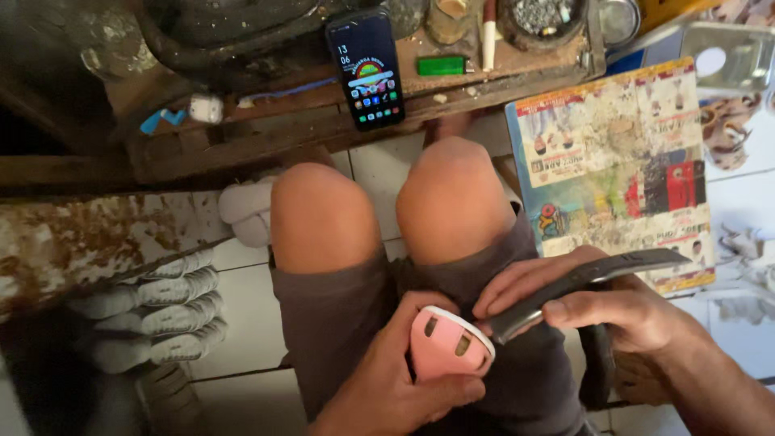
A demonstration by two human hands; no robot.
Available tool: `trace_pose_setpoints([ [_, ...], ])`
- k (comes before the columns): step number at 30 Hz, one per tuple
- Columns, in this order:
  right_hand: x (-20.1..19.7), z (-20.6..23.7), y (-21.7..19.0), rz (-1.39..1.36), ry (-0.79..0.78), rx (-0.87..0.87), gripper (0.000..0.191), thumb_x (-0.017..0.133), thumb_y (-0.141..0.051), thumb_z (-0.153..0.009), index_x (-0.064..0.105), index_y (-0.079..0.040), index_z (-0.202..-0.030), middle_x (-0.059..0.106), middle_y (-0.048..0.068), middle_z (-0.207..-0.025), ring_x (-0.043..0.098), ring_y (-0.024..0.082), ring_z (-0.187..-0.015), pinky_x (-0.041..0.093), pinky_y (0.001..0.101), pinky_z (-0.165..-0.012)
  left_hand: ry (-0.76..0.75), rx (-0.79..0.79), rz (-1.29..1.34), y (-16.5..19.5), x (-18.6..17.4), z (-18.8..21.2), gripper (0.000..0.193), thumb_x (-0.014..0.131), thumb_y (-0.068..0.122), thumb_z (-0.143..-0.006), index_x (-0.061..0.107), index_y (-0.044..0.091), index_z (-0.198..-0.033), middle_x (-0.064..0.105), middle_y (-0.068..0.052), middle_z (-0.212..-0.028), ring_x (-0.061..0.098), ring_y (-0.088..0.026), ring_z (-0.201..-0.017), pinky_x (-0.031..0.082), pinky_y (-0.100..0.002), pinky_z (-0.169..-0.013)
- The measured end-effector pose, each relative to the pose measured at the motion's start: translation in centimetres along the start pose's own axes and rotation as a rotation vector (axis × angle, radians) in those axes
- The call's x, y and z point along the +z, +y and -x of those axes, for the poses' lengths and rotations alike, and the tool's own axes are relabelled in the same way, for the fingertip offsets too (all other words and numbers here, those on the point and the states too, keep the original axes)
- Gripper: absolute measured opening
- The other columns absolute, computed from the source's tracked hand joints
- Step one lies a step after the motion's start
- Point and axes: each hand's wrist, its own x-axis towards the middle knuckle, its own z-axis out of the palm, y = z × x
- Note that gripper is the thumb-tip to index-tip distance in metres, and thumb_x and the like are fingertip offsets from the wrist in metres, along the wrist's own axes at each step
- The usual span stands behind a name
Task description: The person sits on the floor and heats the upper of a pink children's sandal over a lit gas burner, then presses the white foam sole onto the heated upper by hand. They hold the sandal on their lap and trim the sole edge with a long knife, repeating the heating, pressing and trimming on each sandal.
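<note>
With our left hand clasping the pink shoe sole on our lap, our right hand grips the dark knife against its white edge, trimming seemingly just begun.

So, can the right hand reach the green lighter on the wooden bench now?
Probably not at once: the right hand grips a dark tool, and both knees lie between it and the green lighter.

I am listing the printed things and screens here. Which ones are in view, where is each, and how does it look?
Phone: on the wooden bench above the knees, upright black rectangle, screen lit with coloured icons.
Printed sheet: on the floor, right of the knees, rectangular, blue-edged, many-coloured pictures, worn.
</note>
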Motion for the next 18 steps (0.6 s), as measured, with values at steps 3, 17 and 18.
trace_pose_setpoints([
  [3, -0.7, -2.2, -1.8, -0.071, -0.077, 0.139, 0.042, 0.073, -0.022, -0.088, 0.077, 0.013, -0.113, 0.075, 0.031, -0.123, 0.072, 0.042, -0.117, 0.058, 0.0524, -0.095, 0.01, -0.006, -0.151, 1.5, -0.1, -0.8, 0.06, 0.089, 0.02, -0.078, 0.054, 0.005, -0.124, 0.068, -0.006, -0.109, 0.065, -0.012, -0.103, 0.055, -0.031, -0.089],
  [17, 0.2, -2.4, -2.9, 0.022, -0.03, 0.164, 0.037, 0.075, -0.013, -0.083, 0.079, 0.007, -0.114, 0.075, 0.025, -0.122, 0.07, 0.039, -0.118, 0.052, 0.048, -0.103, -0.183, -0.034, 0.329, 2.8, -1.3, -2.3, 0.05, 0.08, 0.017, -0.092, 0.047, 0.0, -0.126, 0.069, -0.009, -0.11, 0.066, -0.013, -0.106, 0.052, -0.03, -0.099],
  [18, 0.5, -2.2, -2.8, 0.017, 0.007, 0.211, 0.038, 0.076, -0.014, -0.082, 0.08, 0.007, -0.114, 0.074, 0.025, -0.123, 0.069, 0.039, -0.117, 0.053, 0.0481, -0.102, -0.149, -0.084, 0.405, 3.2, -1.1, -2.2, 0.049, 0.078, 0.014, -0.09, 0.047, -0.001, -0.125, 0.068, -0.01, -0.107, 0.066, -0.014, -0.102, 0.052, -0.031, -0.094],
])
